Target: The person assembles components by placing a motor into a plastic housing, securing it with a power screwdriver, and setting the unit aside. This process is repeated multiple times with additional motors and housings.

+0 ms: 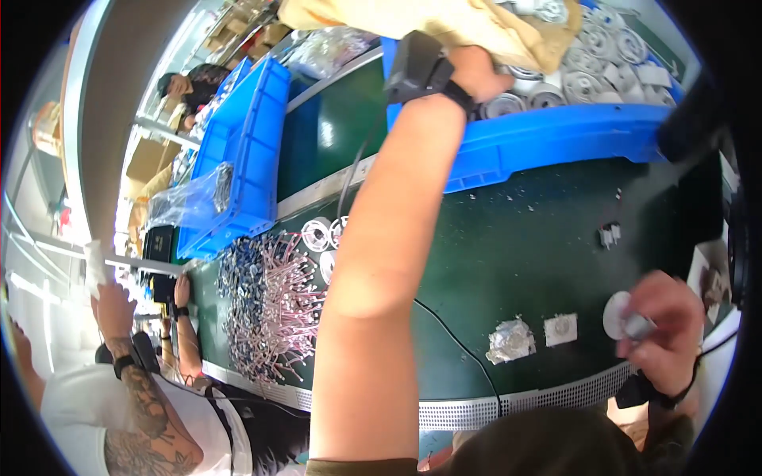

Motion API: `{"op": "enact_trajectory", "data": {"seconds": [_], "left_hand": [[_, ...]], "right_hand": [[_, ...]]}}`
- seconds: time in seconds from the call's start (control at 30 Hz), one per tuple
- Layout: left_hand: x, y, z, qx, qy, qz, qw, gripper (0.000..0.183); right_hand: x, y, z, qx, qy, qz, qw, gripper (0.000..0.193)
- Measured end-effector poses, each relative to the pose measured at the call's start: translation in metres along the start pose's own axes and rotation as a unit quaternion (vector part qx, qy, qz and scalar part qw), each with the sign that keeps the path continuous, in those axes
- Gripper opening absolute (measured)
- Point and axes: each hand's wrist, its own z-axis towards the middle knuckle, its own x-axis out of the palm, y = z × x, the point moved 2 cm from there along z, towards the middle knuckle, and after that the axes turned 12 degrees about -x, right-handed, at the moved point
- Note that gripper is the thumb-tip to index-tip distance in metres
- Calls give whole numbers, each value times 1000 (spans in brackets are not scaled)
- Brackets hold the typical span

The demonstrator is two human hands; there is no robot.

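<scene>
My left arm stretches far across the bench. My left hand [478, 73] is in a blue bin [556, 133], over white round housings [583, 63] and beside a tan sheet [508, 36]. Its fingers are mostly hidden, so its grip does not show. At the right, my right hand [669, 329] has its fingers closed round a small grey cylindrical part [638, 327]. A white disc [616, 315] shows right beside that part; whether the two are joined I cannot tell.
Left of my arm lie a heap of small parts with pink-white wires [290, 297] and several white rings [316, 233]. A blue crate [266, 135] stands beyond. A crumpled silvery piece [510, 341], a white square [561, 329] and a black cable [460, 347] lie nearby. Co-workers are at the left.
</scene>
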Motion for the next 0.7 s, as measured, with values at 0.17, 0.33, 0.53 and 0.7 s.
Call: {"op": "enact_trajectory", "data": {"seconds": [0.17,0.33,0.53,0.7], "left_hand": [[-16,-10,-3,9,18,-6,1000,54],[-16,-13,-11,-53,64,-10,996,45],[-17,-2,-23,-28,32,-12,999,49],[-12,-9,-10,-20,61,10,998,54]], "right_hand": [[64,29,72,-84,86,188,975,38],[115,33,112,-319,21,278,906,40],[138,16,126,-326,39,346,879,36],[111,12,123,-316,107,336,881,34]]}}
